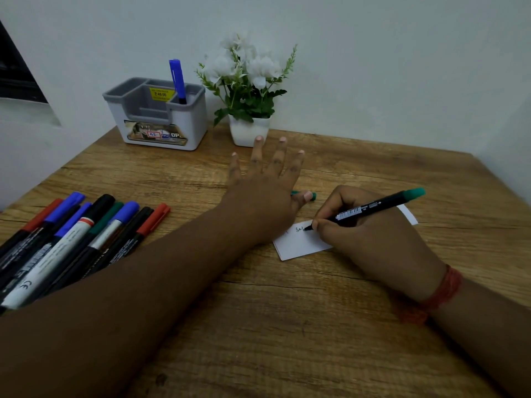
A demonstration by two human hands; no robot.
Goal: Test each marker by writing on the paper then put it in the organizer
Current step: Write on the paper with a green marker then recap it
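Note:
My right hand [370, 239] grips a black marker with a green end [373, 208], its tip touching a small white paper [298, 245] that bears some handwriting. My left hand [267, 191] lies flat with fingers spread, its heel on the paper's left edge. A green cap [313, 196] shows under its thumb; whether the thumb pins it I cannot tell. A grey and white organizer [161, 122] stands at the back left with one blue marker [178, 81] upright in it. Several capped markers [74, 239] in red, blue, black and green lie in a row at the left.
A white pot of artificial white flowers [247, 96] stands right of the organizer, just beyond my left fingertips. The wooden table [287, 326] meets a white wall at the back and left. A red thread band circles my right wrist [442, 288].

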